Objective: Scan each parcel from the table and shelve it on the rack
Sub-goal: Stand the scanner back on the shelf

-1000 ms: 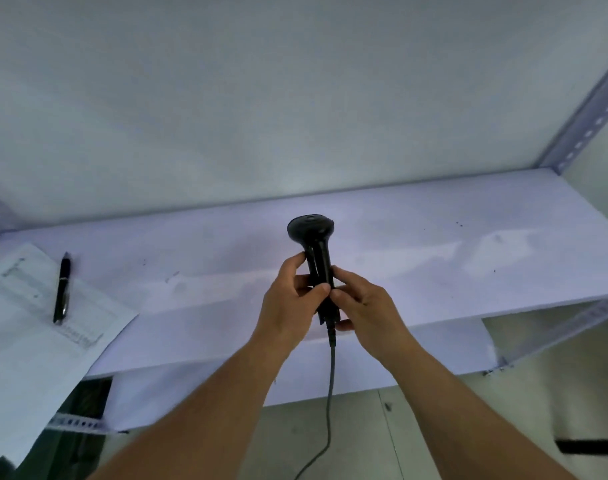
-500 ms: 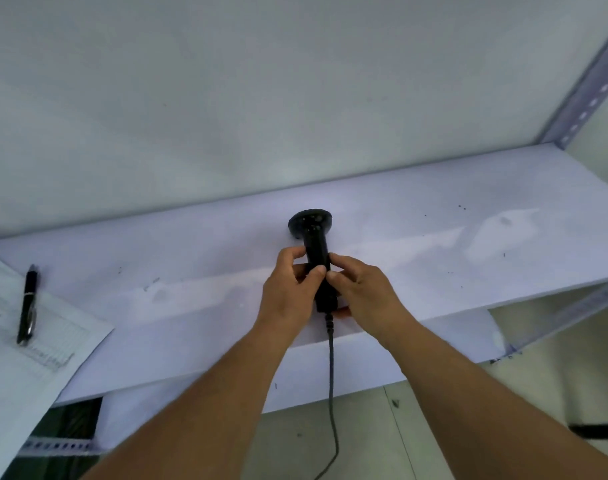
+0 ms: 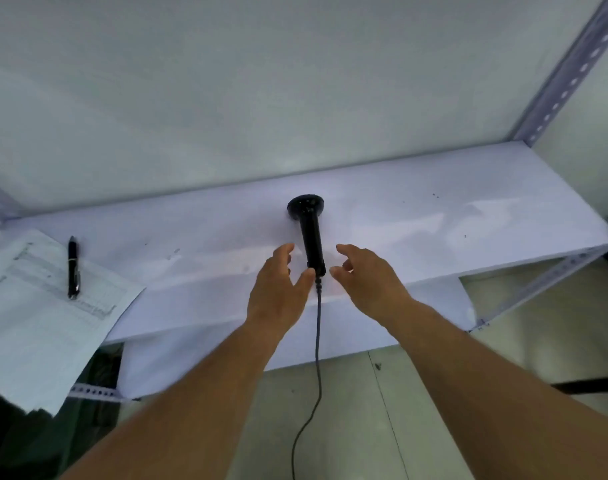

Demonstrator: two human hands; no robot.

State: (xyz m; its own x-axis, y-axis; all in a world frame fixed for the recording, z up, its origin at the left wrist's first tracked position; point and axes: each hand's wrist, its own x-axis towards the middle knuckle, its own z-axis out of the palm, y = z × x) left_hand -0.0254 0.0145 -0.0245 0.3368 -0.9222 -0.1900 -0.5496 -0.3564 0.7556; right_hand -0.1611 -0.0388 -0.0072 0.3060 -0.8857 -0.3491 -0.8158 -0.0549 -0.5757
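— Scanner (image 3: 311,237): where is it, and how many of each thing?
— One cable (image 3: 318,341) hangs off the front edge toward you. Your left hand (image 3: 278,289) and right hand (image 3: 368,282) flank the handle, both spread, gripping nothing; whether the left thumb touches it, I cannot tell. It lies flat on the upper shelf (image 3: 434,237), head away from you. To the left, one paper (image 3: 36,323) with one pen (image 3: 73,268) on it.

I log the following.
- Black scanner (image 3: 311,237): lies flat on the white shelf (image 3: 434,230), head toward the wall, handle toward me.
- Cable (image 3: 317,341): hangs over the shelf's front edge.
- Left grip (image 3: 278,289): fingers spread, just left of the handle, thumb tip at its butt. I cannot tell whether it touches.
- Right grip (image 3: 368,275): fingers loose, just right of the handle, apart from it.
- Paper sheet (image 3: 36,323): far left, overhanging the shelf, with a black pen (image 3: 72,268) on it.
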